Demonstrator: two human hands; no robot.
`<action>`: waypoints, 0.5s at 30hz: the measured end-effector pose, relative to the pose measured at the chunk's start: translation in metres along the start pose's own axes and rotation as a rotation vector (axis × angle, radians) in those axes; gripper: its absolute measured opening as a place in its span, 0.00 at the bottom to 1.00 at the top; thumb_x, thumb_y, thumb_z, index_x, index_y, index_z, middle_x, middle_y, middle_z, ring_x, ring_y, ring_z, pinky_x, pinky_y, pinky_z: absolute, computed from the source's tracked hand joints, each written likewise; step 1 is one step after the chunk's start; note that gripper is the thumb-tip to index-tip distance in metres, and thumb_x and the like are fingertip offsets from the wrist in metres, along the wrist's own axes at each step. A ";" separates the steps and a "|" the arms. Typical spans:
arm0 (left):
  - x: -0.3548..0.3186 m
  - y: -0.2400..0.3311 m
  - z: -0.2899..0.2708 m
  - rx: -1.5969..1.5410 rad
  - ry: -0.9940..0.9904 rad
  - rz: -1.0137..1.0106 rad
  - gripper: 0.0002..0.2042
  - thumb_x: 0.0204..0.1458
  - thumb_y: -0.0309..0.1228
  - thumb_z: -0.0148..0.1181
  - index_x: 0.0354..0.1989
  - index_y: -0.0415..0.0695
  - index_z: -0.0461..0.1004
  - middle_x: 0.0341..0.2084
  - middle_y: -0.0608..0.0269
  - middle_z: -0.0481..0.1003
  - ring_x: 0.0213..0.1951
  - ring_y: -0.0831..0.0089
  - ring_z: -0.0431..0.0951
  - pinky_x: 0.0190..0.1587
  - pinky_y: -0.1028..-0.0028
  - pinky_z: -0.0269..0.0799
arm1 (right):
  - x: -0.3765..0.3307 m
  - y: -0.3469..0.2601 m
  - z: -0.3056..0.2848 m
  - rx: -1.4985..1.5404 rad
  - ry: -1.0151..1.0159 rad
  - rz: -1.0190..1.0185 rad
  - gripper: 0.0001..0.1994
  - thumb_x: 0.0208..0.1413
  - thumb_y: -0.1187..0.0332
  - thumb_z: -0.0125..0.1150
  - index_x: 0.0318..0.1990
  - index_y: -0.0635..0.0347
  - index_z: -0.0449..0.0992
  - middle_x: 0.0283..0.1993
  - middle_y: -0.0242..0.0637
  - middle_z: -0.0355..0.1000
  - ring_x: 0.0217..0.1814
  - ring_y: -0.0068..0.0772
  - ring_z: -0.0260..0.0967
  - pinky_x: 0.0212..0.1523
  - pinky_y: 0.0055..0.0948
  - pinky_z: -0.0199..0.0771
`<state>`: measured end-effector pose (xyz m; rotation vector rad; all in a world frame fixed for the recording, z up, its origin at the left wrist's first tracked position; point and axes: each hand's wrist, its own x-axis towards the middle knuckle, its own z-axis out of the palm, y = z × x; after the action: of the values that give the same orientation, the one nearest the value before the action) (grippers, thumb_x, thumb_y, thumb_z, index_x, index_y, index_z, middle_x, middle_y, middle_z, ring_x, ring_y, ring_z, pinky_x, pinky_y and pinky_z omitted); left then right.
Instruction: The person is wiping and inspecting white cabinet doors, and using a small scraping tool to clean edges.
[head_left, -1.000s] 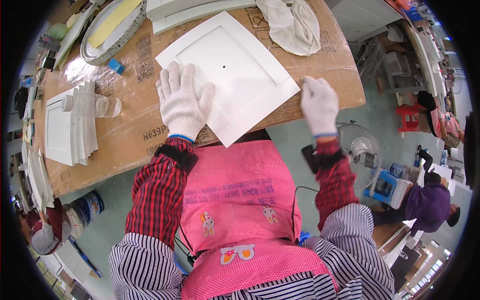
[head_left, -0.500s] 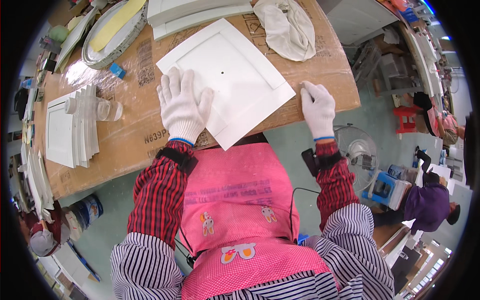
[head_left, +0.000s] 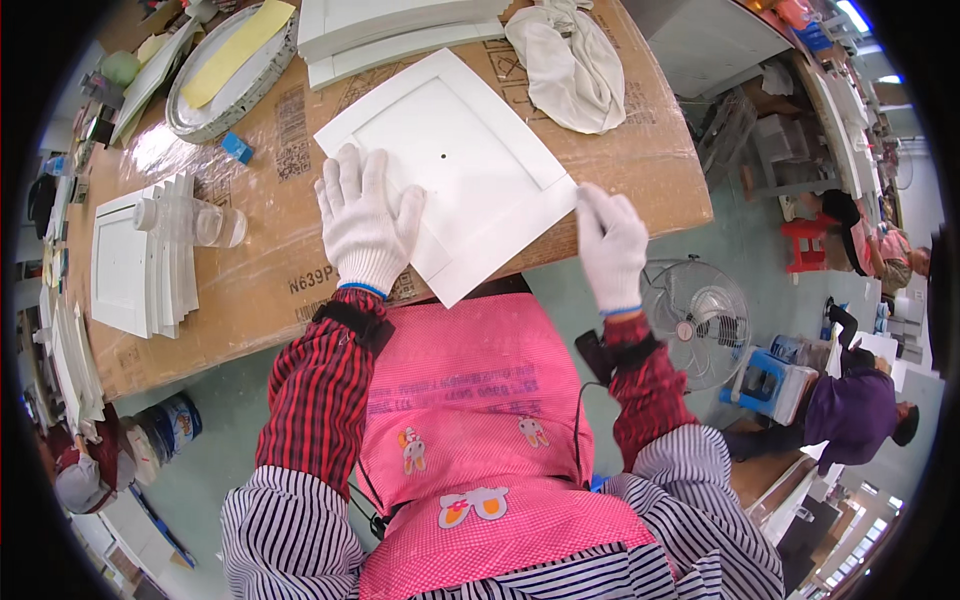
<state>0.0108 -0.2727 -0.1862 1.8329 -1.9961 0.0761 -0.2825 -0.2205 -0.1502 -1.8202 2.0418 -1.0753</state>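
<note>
- Fingers [head_left: 348, 172] of the left hand [head_left: 370, 225], in a white knitted glove, lie extended and slightly apart on the white panel [head_left: 480, 150], thumb spread wide.
- Right hand [head_left: 612, 240], gloved alike, has its fingers bent and close together at the panel's right corner; their undersides are hidden, so I cannot tell whether they touch it or pinch anything.
- Beneath the left hand, part of the panel's left border is covered; a small dark hole shows near the panel's middle.
- White stack [head_left: 400, 30] and pale cloth [head_left: 570, 80] are cut off at the top; a clear bottle [head_left: 215, 224] partly hides the thinner panels [head_left: 120, 270] at left.
- Askew on the cardboard-covered table [head_left: 660, 170], the panel juts its near corner past the front edge, above the pink apron [head_left: 470, 360].
- Bare cardboard lies right of the panel, and more between left hand and bottle.
- Both forearms rise from below and lean inward, palms down; the right hand reaches over the table's front edge.
</note>
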 end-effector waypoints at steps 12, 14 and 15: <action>0.005 0.007 -0.005 -0.034 0.001 0.013 0.33 0.59 0.50 0.64 0.70 0.49 0.68 0.75 0.43 0.59 0.76 0.38 0.55 0.78 0.47 0.46 | 0.033 0.039 -0.003 -0.102 -0.023 -0.115 0.10 0.61 0.71 0.65 0.49 0.55 0.84 0.34 0.47 0.75 0.38 0.53 0.76 0.40 0.45 0.76; 0.005 0.004 -0.005 -0.021 -0.003 0.008 0.33 0.59 0.50 0.64 0.70 0.49 0.68 0.75 0.43 0.59 0.76 0.38 0.55 0.78 0.47 0.46 | 0.028 0.030 0.003 -0.074 0.018 -0.114 0.11 0.61 0.72 0.64 0.50 0.56 0.83 0.36 0.48 0.75 0.39 0.53 0.76 0.40 0.46 0.76; 0.004 0.003 -0.005 -0.011 -0.007 0.005 0.33 0.59 0.50 0.63 0.70 0.49 0.68 0.75 0.43 0.59 0.76 0.38 0.55 0.78 0.47 0.46 | 0.018 0.009 0.007 -0.092 -0.002 -0.153 0.13 0.59 0.73 0.65 0.51 0.54 0.83 0.38 0.48 0.76 0.40 0.52 0.76 0.40 0.45 0.77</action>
<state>0.0090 -0.2746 -0.1795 1.8241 -2.0017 0.0594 -0.2895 -0.2394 -0.1551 -2.0512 2.0092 -1.0327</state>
